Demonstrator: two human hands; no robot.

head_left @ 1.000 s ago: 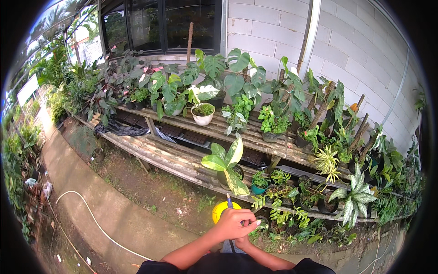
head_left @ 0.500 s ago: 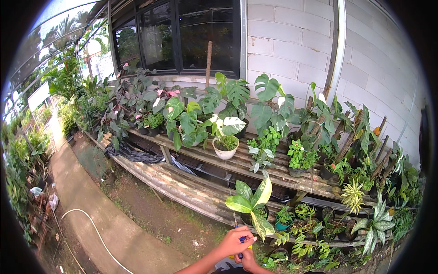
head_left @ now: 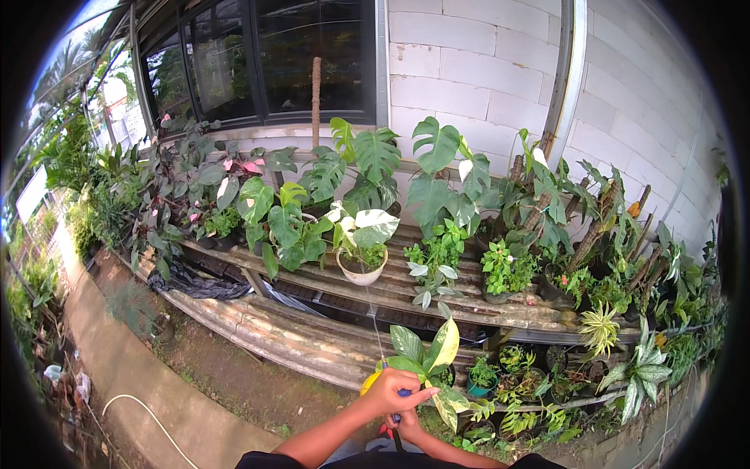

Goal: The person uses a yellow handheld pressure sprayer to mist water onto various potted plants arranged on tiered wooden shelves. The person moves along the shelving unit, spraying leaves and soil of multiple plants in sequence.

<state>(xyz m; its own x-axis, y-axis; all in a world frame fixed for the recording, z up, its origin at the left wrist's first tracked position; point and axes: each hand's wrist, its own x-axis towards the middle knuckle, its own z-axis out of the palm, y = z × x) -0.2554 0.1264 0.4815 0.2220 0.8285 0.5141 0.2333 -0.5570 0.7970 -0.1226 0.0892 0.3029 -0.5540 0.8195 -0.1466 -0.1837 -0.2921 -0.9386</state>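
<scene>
My left hand (head_left: 391,392) is closed round the blue handle of a thin spray wand (head_left: 378,336). Just below it, my right hand (head_left: 408,427) grips the same handle's lower end, its fingers partly hidden. The wand slants up and away, its tip below a cream pot (head_left: 362,275) holding a plant with white-and-green leaves (head_left: 373,227). Close beyond my hands rises a broad-leaved, yellow-and-green plant (head_left: 428,352); one drooping leaf is beside my left hand. A yellow object (head_left: 370,382) shows partly behind that hand.
Potted plants crowd a two-level slatted bench (head_left: 312,344) along a white block wall (head_left: 484,70) and dark window (head_left: 312,62). Black plastic sheeting (head_left: 205,284) lies on its left part. A curved concrete path (head_left: 156,383) with a pale hose (head_left: 148,418) runs at left.
My view has shifted, so the bench plants sit further left. Both hands remain on the wand. The yellow object, earlier between my hands, now shows beyond my left hand.
</scene>
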